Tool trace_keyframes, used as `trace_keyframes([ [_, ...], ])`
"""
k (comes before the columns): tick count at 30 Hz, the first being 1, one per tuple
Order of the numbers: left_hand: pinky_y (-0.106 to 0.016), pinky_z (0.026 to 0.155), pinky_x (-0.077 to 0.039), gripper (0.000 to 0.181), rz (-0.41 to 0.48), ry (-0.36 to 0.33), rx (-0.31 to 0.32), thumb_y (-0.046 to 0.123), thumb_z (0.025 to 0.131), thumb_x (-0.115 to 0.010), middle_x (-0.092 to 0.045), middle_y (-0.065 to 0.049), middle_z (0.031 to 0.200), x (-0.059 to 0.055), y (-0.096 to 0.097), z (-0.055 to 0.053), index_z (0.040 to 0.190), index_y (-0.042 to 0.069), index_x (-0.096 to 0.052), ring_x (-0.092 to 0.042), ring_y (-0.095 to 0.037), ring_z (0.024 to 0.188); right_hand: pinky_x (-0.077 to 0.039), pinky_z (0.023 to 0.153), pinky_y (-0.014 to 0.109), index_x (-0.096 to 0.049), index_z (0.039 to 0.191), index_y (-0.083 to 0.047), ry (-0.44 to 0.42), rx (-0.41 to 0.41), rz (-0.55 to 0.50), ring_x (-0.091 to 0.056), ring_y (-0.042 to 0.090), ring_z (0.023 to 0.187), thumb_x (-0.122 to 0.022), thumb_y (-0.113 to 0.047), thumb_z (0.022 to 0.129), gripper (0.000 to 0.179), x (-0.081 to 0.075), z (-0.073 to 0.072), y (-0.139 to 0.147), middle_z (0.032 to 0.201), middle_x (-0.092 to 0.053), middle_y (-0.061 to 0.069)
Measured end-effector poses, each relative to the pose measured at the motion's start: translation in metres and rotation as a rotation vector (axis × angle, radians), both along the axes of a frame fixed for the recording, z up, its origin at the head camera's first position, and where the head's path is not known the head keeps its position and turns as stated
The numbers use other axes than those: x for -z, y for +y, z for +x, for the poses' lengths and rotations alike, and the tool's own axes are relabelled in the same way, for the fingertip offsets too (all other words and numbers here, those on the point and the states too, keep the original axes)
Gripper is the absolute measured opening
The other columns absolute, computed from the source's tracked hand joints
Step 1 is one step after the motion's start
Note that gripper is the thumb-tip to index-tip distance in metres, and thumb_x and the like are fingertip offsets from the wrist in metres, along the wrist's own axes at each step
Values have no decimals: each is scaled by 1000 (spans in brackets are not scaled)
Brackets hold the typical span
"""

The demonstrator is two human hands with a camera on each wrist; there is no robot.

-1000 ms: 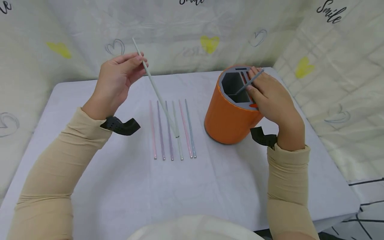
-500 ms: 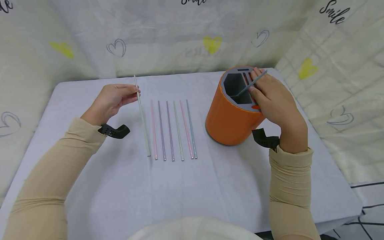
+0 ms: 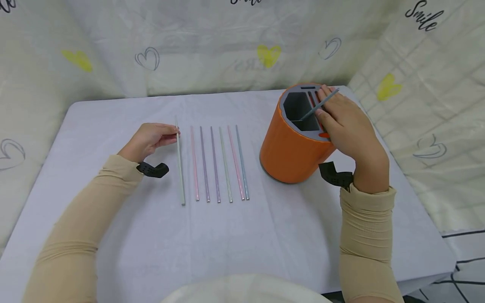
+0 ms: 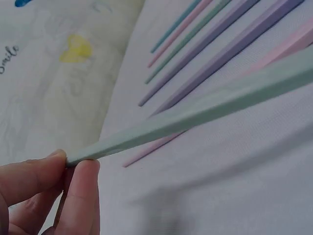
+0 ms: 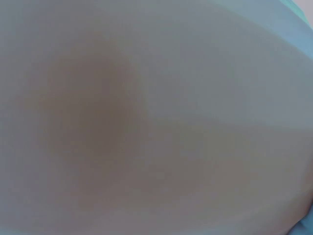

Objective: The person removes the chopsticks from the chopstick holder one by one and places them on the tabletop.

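Note:
Between thumb and fingertips, my left hand (image 3: 153, 138) pinches a pale green chopstick (image 3: 179, 172) near its thin far end. The left wrist view shows this pinch close up, with the green chopstick (image 4: 195, 113) slanting across. To its right a row of pink, purple, green and blue chopsticks (image 3: 214, 166) lies side by side on the white cloth. My right hand (image 3: 346, 124) rests on the top of an orange cylindrical utensil holder (image 3: 289, 155), fingers laid over its right side. A grey-blue chopstick (image 3: 319, 105) leans out of the holder's large compartment, crossing over the thumb and fingers.
The holder's grey top has a large opening and narrow slots, with red parts (image 3: 323, 135) showing by the hand. A printed curtain (image 3: 212, 50) hangs behind the table (image 3: 212, 252). The right wrist view is filled by a blurred pale surface.
My left hand has come down toward the table and turned the green chopstick from a slant over the row to nearly parallel, left of the row. The right hand stays on the holder.

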State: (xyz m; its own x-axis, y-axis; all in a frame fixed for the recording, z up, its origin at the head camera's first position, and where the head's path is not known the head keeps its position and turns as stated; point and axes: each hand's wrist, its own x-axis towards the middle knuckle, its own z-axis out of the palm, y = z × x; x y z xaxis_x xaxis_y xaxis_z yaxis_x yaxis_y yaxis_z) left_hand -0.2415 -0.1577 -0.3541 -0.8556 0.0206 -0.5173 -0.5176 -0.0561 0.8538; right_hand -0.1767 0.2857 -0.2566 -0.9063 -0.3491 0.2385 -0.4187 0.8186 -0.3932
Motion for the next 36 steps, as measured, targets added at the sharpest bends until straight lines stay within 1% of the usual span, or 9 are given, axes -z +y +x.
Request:
trace_keyframes([
  [6, -23, 73, -58, 10, -30, -11, 1, 1, 81, -68, -69, -3, 79, 18, 0, -9, 90, 4, -68, -68, -10, 71, -15, 119, 37, -34, 143, -9, 1, -1, 9, -22, 25, 141, -35, -20, 98, 47, -1, -1, 1, 151, -28, 8],
  [9, -23, 74, -58, 18, -74, -7, 37, -1, 82, -67, -69, -1, 77, 25, 0, -12, 100, 1, -67, -68, -9, 70, -16, 118, 38, -36, 142, -8, 0, 6, 4, -24, 26, 140, -35, -20, 98, 46, -1, 0, 1, 150, -30, 9],
  [15, -23, 76, -57, 41, -192, -2, 81, 1, 84, -65, -67, 5, 73, 34, 5, -15, 122, -8, -54, -68, -6, 68, -20, 116, 40, -53, 125, -1, -11, 18, -15, -31, 27, 136, -35, -20, 97, 39, 0, 3, 0, 148, -34, 8],
  [16, -23, 74, -57, 42, -207, 8, 77, 1, 84, -66, -66, 5, 71, 35, 7, -15, 122, -9, -53, -67, -6, 66, -20, 116, 40, -57, 116, 1, -9, 19, -19, -31, 27, 135, -35, -20, 97, 36, 0, 3, 0, 148, -34, 8],
  [20, -20, 69, -58, 38, -296, 57, 67, 1, 83, -66, -65, 6, 67, 36, 14, -17, 118, -11, -55, -64, -4, 61, -17, 118, 38, -51, 130, -1, -2, 22, -18, -26, 25, 139, -34, -20, 98, 40, -1, 3, 1, 150, -31, 8],
  [25, -23, 75, -57, 36, -359, 68, 32, 3, 83, -67, -64, 5, 72, 35, 14, -19, 116, -9, -58, -65, -5, 66, -16, 118, 38, -34, 143, -8, -6, 22, -8, -23, 24, 141, -34, -21, 98, 47, 1, 3, 2, 150, -29, 8],
  [30, -29, 90, -53, 40, -240, 135, -6, 12, 84, -69, -65, 1, 91, 20, 26, -13, 119, -3, -59, -67, -11, 84, -14, 119, 36, -33, 144, -9, -12, 6, 9, -20, 23, 142, -34, -21, 98, 47, 0, 1, 0, 151, -27, 8],
  [33, -30, 90, -53, 39, -72, 236, -27, 12, 82, -70, -66, -4, 96, -2, 48, -6, 117, -3, -61, -67, -15, 89, -14, 119, 36, -34, 144, -10, -10, 4, 8, -21, 23, 142, -34, -20, 98, 47, -1, 0, 0, 151, -28, 8],
  [36, -31, 88, -54, 33, 95, 370, -2, 9, 80, -72, -67, -8, 95, -26, 78, 0, 110, -3, -64, -68, -18, 87, -14, 119, 37, -32, 144, -10, -19, 13, 13, -20, 24, 142, -34, -21, 98, 47, -3, 1, 0, 151, -27, 9],
])
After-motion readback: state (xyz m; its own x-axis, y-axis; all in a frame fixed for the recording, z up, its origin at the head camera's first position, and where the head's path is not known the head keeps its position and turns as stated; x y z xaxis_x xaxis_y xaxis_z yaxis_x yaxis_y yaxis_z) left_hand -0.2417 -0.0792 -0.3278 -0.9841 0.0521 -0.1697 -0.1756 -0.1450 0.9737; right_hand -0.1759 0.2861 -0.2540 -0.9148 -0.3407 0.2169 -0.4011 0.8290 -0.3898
